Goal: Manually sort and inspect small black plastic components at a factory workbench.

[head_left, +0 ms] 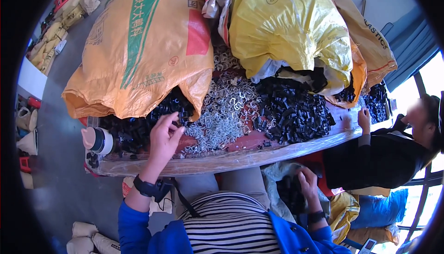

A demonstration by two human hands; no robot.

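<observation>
My left hand (163, 138) is at the table's front left, below the mouth of an orange woven sack (171, 69). Its thumb and fingers close around a small black plastic piece (176, 123), beside a pile of black pieces (138, 129) spilling from that sack. Just right of this hand lies a heap of small silvery metal parts (210, 131), with white U-shaped clips (238, 103) among them. Down by my right thigh, my right hand (308, 182) has its fingers curled above a greenish sack (275, 180) of black pieces (291, 196); what it holds, if anything, is hidden.
A yellow sack (286, 27) spills a larger black heap (296, 115) at centre right. A white container with a pink lid (98, 140) stands at the left corner. Plastic film wraps the table edge (222, 164). A co-worker (379, 157) reaches in at the right.
</observation>
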